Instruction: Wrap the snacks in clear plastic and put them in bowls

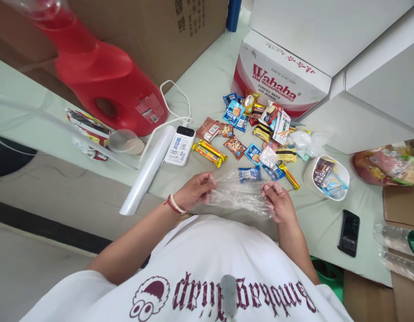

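Observation:
My left hand (197, 191) pinches one end of a crumpled sheet of clear plastic film (238, 193). At the other end, my right hand (278, 201) is closed on the same film, which is stretched between the two. Through it shows a blue snack packet (250, 174) on the table. Beyond my hands lies a loose heap of wrapped snacks, among them a cookie packet (235, 147), yellow wrapped bars (209, 153) and a white packet (281, 127). A white tub (309, 175) to the right holds several packets. Whether the film is a bag or a flat sheet I cannot tell.
A roll of clear film (147, 172) and a white power bank (180, 146) with a cable lie left. Behind them stands a large red bottle (109, 80). A Wahaha carton (277, 82) backs the heap. A black phone (349, 233) lies near the right edge.

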{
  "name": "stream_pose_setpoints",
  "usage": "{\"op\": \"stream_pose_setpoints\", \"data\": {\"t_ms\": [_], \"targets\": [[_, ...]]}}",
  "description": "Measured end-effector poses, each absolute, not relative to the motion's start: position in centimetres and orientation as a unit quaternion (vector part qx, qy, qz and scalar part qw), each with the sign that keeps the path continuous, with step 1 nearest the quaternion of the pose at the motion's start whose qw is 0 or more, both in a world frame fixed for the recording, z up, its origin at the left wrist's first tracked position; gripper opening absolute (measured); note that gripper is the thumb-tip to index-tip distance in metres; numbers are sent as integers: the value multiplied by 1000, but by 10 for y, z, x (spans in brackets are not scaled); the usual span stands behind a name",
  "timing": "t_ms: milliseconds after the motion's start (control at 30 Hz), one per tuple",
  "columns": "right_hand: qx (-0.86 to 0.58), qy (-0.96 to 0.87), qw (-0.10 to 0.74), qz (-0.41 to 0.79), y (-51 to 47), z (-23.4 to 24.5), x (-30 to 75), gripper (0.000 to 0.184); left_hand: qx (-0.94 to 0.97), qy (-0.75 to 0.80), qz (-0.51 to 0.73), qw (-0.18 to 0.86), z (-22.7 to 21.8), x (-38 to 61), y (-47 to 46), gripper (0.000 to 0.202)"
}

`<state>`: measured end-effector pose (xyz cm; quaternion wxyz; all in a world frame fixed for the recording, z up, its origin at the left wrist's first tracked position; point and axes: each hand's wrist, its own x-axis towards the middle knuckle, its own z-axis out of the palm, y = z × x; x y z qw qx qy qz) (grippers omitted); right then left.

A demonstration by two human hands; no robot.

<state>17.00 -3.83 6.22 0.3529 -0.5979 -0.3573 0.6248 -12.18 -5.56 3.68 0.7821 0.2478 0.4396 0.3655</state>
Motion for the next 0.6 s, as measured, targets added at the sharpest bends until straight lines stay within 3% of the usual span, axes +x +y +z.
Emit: {"op": "stream_pose_setpoints", "data": {"t_ms": [100, 200, 267, 333, 433, 533, 600], "targets": [[-547, -328, 265, 723, -36, 64, 173, 47, 255, 392, 289, 836, 44, -144, -68, 54], [-542, -371, 255, 709, -23, 48, 168, 45, 280, 450, 283, 799, 36, -152, -64, 50], [-582, -424, 295, 629, -13, 29, 161, 42, 307, 597, 338, 660, 24, -147, -57, 46], [-614, -457, 327, 554, -6, 11, 154, 39, 366, 723, 374, 451, 15, -137, -54, 43], [-623, -476, 336, 521, -6, -4, 148, 36, 499, 757, 387, 170, 9, -116, -60, 37], [-631, -472, 341, 513, -12, -5, 148, 37, 695, 626, 328, 134, 7, -101, -69, 19], [-641, -451, 338, 521, -14, -2, 154, 41, 795, 514, 254, 195, 3, -99, -70, 29]]}}
